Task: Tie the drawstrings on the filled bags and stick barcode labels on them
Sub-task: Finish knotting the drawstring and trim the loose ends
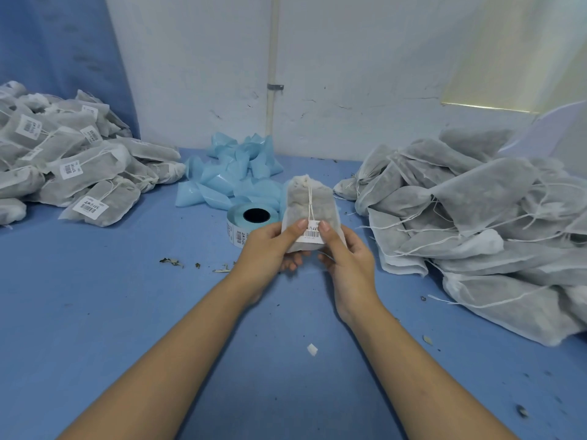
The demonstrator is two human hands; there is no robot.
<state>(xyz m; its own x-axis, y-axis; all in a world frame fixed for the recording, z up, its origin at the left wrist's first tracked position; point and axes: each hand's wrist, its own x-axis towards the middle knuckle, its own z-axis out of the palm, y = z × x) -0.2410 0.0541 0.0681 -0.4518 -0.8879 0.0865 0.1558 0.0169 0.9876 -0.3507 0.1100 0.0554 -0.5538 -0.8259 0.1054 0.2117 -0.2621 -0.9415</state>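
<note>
At the far left of the blue tabletop (127, 312) lies a heap of labelled bags (73, 160), grey and filled, each with a white barcode sticker and a knotted string. Right of the heap, against the white wall, sits a loose pile of pale blue backing strips (235, 173). Just in front of that pile rests the label roll (251, 220), its dark core facing up and a short tail of printed stickers hanging down its near side. A few dry leaf crumbs (171, 262) are scattered on the cloth to the roll's left.

In the middle, both hands hold one filled bag (324, 201) upright above the tabletop, just right of the roll. Its neck is gathered at the top, and the drawstring (310, 204) runs down the front to the barcode label (313, 233) near the bottom edge. The left hand (270, 249) grips the bag's lower left corner, thumb laid on the label's left end, fingers curled behind. The right hand (347, 258) mirrors it, thumb on the label's right end and fingers wrapped under the bag.

A small white scrap (312, 349) lies on the tabletop between the forearms. At the right rises a large pile of unlabelled bags (476, 223), their strings trailing loose.
</note>
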